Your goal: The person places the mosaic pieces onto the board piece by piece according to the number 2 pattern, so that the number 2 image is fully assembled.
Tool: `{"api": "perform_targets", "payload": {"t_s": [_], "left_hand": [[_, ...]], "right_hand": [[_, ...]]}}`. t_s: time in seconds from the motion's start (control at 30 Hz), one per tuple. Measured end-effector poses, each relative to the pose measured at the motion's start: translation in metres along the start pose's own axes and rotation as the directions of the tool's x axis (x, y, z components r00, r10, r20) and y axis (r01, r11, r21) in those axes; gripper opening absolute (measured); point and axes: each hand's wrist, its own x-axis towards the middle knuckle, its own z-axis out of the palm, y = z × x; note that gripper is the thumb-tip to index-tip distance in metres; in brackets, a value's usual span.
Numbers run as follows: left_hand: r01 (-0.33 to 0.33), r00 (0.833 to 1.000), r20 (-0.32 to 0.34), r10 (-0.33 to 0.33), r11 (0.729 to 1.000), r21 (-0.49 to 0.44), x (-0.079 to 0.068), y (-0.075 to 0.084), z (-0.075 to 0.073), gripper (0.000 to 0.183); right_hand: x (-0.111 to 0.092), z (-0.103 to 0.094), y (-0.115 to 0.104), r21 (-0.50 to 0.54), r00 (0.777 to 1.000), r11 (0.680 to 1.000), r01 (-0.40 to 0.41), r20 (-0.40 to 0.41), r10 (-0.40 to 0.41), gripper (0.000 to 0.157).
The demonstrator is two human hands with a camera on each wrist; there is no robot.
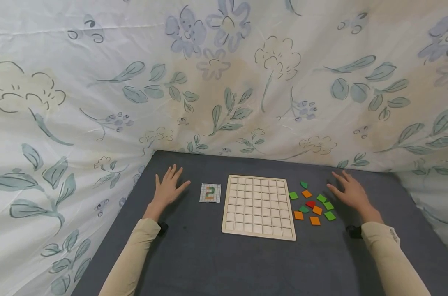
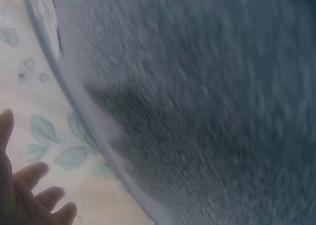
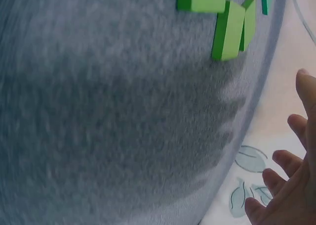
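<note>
My left hand (image 1: 167,190) is spread over the left part of the dark table, holding nothing. Just right of it lies a small gridded card (image 1: 210,193) with a coloured figure like a 2. A pale wooden grid board (image 1: 259,207) with bare square cells lies in the middle. Right of the board are scattered several tiles: green squares (image 1: 330,216), orange squares (image 1: 315,221), a red piece (image 1: 310,204) and dark green rounded pieces (image 1: 303,185). Beside them my right hand (image 1: 351,193) hovers with fingers extended, nothing in it; its wrist view shows green tiles (image 3: 229,31) near it.
The dark grey tabletop (image 1: 224,267) stretches under everything. A floral curtain (image 1: 224,82) hangs behind the table's back edge and along both sides. Each wrist wears a dark strapped device at the cuff of a beige sleeve (image 1: 131,255).
</note>
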Motion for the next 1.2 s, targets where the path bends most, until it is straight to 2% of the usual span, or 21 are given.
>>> {"api": "perform_targets", "payload": {"t_s": [0.4, 0.77, 0.97, 1.17, 1.2], "left_hand": [[-0.032, 0.999, 0.042, 0.034, 0.998, -0.046, -0.016, 0.022, 0.008, 0.071], [-0.078, 0.995, 0.060, 0.081, 0.996, -0.053, -0.029, 0.041, 0.020, 0.068], [-0.132, 0.988, 0.064, 0.138, 0.987, -0.089, -0.036, 0.047, 0.033, 0.068], [-0.148, 0.980, 0.119, 0.162, 0.982, -0.120, -0.047, 0.064, 0.029, 0.068], [-0.131, 0.978, 0.145, 0.149, 0.984, -0.122, -0.049, 0.070, 0.024, 0.067]], "right_hand": [[0.001, 0.005, -0.024, 0.131, 0.992, 0.989, 0.071, 0.090, -0.083, 0.064], [0.008, 0.010, -0.048, 0.147, 0.979, 0.984, 0.097, 0.162, -0.121, 0.064], [0.009, 0.017, -0.055, 0.152, 0.980, 0.981, 0.116, 0.145, -0.138, 0.060], [0.009, 0.021, -0.054, 0.167, 0.979, 0.978, 0.127, 0.136, -0.150, 0.055], [0.008, 0.022, -0.054, 0.171, 0.979, 0.977, 0.125, 0.138, -0.150, 0.054]]}}
